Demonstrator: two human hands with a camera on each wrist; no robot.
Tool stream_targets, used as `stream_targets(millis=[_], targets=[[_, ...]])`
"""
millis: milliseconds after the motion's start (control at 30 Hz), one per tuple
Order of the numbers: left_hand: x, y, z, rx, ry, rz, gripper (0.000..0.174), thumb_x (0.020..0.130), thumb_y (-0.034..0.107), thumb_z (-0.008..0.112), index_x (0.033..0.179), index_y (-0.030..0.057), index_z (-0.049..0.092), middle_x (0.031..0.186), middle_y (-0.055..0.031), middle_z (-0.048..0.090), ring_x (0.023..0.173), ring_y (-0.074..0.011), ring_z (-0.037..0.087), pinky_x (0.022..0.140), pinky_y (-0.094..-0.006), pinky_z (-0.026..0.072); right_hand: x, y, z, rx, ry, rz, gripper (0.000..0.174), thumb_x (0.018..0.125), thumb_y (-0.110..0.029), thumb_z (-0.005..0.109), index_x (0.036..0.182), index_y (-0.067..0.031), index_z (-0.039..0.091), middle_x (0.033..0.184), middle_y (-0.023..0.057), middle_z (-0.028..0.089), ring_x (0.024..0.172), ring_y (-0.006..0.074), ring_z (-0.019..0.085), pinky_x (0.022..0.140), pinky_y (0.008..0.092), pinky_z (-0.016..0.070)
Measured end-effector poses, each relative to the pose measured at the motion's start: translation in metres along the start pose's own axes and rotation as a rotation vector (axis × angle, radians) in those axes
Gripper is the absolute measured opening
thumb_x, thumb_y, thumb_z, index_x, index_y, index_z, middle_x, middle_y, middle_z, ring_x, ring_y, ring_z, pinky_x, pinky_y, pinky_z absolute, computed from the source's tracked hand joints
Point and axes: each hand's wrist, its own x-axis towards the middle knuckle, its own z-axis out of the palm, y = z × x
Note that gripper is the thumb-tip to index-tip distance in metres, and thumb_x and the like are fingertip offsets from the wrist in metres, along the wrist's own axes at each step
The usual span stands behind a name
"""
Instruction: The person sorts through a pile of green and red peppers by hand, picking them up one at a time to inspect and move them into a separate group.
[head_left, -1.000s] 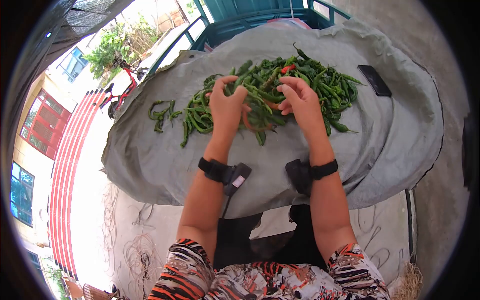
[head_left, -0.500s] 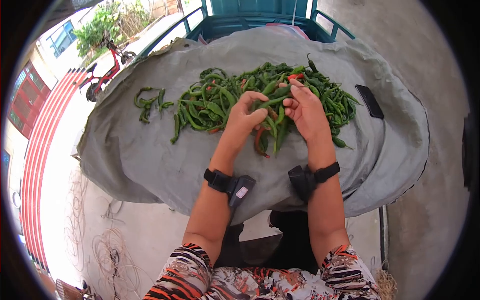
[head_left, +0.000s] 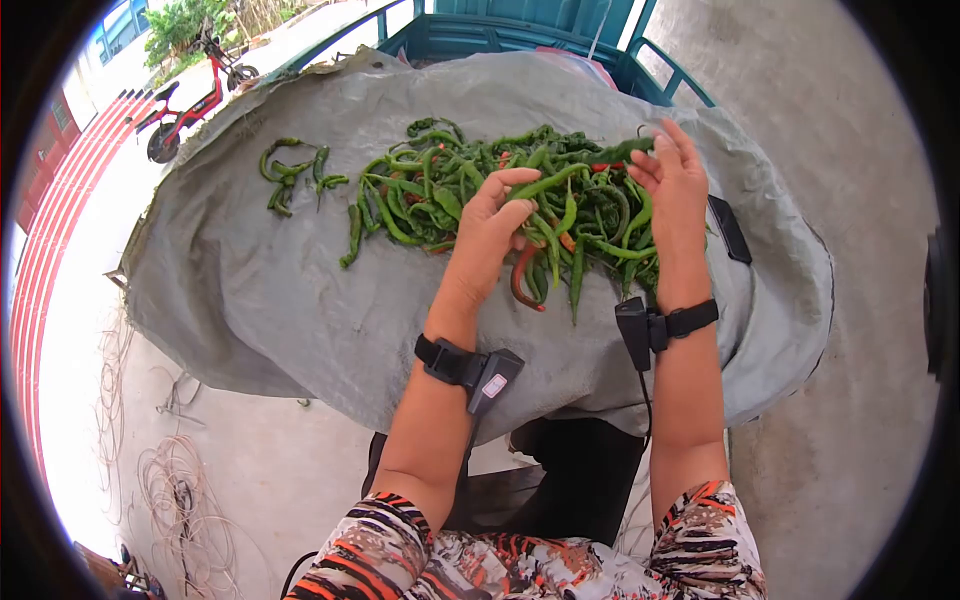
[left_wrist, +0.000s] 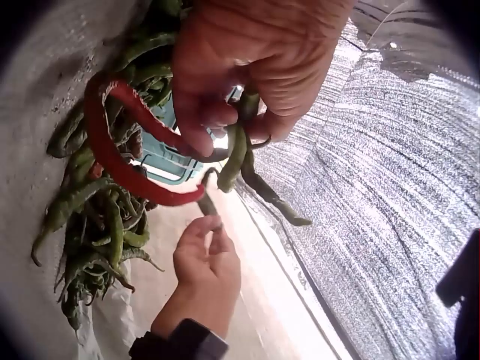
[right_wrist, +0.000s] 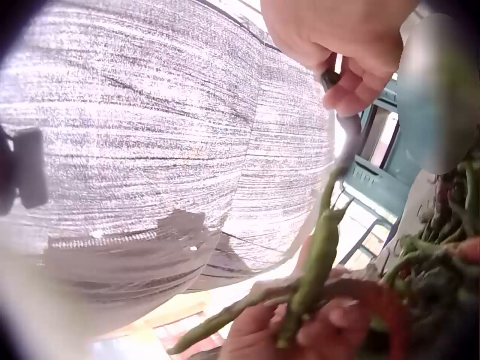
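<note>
My left hand [head_left: 490,222] grips a small bunch of chili peppers over the front of the pile. A curved red pepper [left_wrist: 112,161] and several green peppers [left_wrist: 237,159] stick out between its fingers in the left wrist view. To the right, my right hand [head_left: 678,200] pinches one long dark green pepper [head_left: 618,153] by its end, raised over the pile's right side. The pile of chili peppers [head_left: 420,212], mostly green with a few red ones, lies on a grey cloth [head_left: 300,300]. A few separate peppers [head_left: 288,172] lie left of it.
A black phone [head_left: 731,232] lies on the cloth right of the pile, partly behind my right forearm. Behind the cloth rises a teal cart bed [head_left: 500,38] with side rails. A red bike [head_left: 198,112] stands far left, and loose cords [head_left: 185,490] lie on the floor.
My right hand has moved right, away from the left, and now holds a single dark green pepper. The left hand keeps its bunch near the same spot. The head view has shifted.
</note>
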Motion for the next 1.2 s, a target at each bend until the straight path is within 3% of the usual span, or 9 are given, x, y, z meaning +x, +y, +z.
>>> stream_targets(millis=[100, 300, 500, 667, 767, 867, 1067, 1167, 1200], targets=[[0.002, -0.002, -0.006, -0.070, 0.016, 0.015, 0.033, 0.090, 0.003, 0.052, 0.123, 0.0068, 0.055, 0.099, -0.0005, 0.058, 0.078, -0.0060, 0.055, 0.063, -0.0223, 0.0483, -0.008, -0.002, 0.008, -0.422, 0.192, -0.239, 0.034, 0.096, -0.027, 0.058, 0.115, 0.0010, 0.062, 0.094, 0.0094, 0.066, 0.071, 0.0125, 0.063, 0.062, 0.0259, 0.0526], [0.003, -0.008, -0.010, -0.065, 0.010, 0.060, 0.029, 0.091, 0.004, 0.051, 0.120, 0.0053, 0.055, 0.097, -0.0010, 0.058, 0.077, -0.0064, 0.054, 0.063, -0.0234, 0.0477, -0.058, -0.014, 0.037, -0.454, -0.480, 0.445, 0.031, 0.093, -0.035, 0.061, 0.099, -0.0055, 0.068, 0.061, -0.0030, 0.051, 0.044, 0.0048, 0.040, 0.043, 0.0214, 0.0289], [-0.001, 0.000, -0.008, -0.199, 0.094, 0.095, 0.030, 0.089, 0.006, 0.055, 0.119, 0.0043, 0.055, 0.087, -0.0008, 0.059, 0.063, -0.0057, 0.050, 0.056, -0.0210, 0.0430, -0.071, -0.003, 0.030, -0.192, -0.479, 0.394, 0.028, 0.095, -0.031, 0.060, 0.079, -0.0077, 0.059, 0.058, -0.0051, 0.044, 0.045, 0.0047, 0.037, 0.044, 0.0219, 0.0287], [0.001, -0.003, -0.010, -0.182, 0.142, 0.118, 0.030, 0.088, 0.004, 0.055, 0.118, 0.0030, 0.053, 0.090, -0.0026, 0.059, 0.068, -0.0074, 0.056, 0.057, -0.0222, 0.0498, -0.090, -0.012, 0.022, -0.595, -0.801, 0.276, 0.027, 0.096, -0.027, 0.056, 0.076, -0.0082, 0.054, 0.060, -0.0053, 0.044, 0.052, 0.0026, 0.043, 0.046, 0.0205, 0.0328], [0.004, -0.009, -0.007, -0.146, 0.128, 0.146, 0.028, 0.089, 0.004, 0.055, 0.118, 0.0027, 0.052, 0.094, -0.0041, 0.059, 0.070, -0.0084, 0.058, 0.058, -0.0225, 0.0519, -0.097, 0.001, 0.013, -0.788, -0.789, -0.024, 0.028, 0.096, -0.025, 0.056, 0.075, -0.0079, 0.053, 0.061, -0.0054, 0.043, 0.055, 0.0021, 0.043, 0.047, 0.0209, 0.0327], [0.004, -0.014, -0.005, -0.090, 0.106, 0.152, 0.029, 0.093, 0.007, 0.055, 0.121, 0.0040, 0.051, 0.098, -0.0048, 0.058, 0.076, -0.0096, 0.059, 0.063, -0.0244, 0.0542, -0.082, 0.002, 0.000, -0.960, -0.508, -0.106, 0.029, 0.091, -0.026, 0.061, 0.076, -0.0018, 0.059, 0.063, 0.0027, 0.051, 0.055, 0.0113, 0.045, 0.054, 0.0313, 0.0386], [0.009, -0.023, -0.006, 0.059, 0.119, 0.197, 0.029, 0.097, 0.012, 0.053, 0.125, 0.0040, 0.049, 0.102, -0.0080, 0.058, 0.079, -0.0118, 0.061, 0.066, -0.0263, 0.0564, -0.034, -0.019, -0.026, -0.732, -0.025, -0.058, 0.030, 0.092, -0.033, 0.062, 0.104, -0.0047, 0.064, 0.071, 0.0048, 0.061, 0.066, 0.0185, 0.057, 0.064, 0.0346, 0.0464], [0.010, -0.027, -0.008, 0.145, 0.105, 0.209, 0.029, 0.098, 0.013, 0.052, 0.125, 0.0041, 0.049, 0.102, -0.0084, 0.058, 0.080, -0.0119, 0.061, 0.067, -0.0264, 0.0564, -0.043, -0.011, -0.022, -0.915, 0.030, -0.258, 0.039, 0.091, -0.039, 0.062, 0.113, -0.0067, 0.061, 0.077, 0.0063, 0.066, 0.074, 0.0217, 0.063, 0.070, 0.0352, 0.0487], [0.009, -0.028, -0.008, 0.168, 0.097, 0.213, 0.028, 0.099, 0.014, 0.052, 0.125, 0.0041, 0.049, 0.102, -0.0083, 0.058, 0.080, -0.0119, 0.061, 0.067, -0.0264, 0.0564, -0.055, -0.012, -0.012, -0.914, -0.080, -0.168, 0.044, 0.091, -0.045, 0.061, 0.113, -0.0073, 0.062, 0.079, 0.0085, 0.067, 0.080, 0.0217, 0.065, 0.072, 0.0349, 0.0489]])
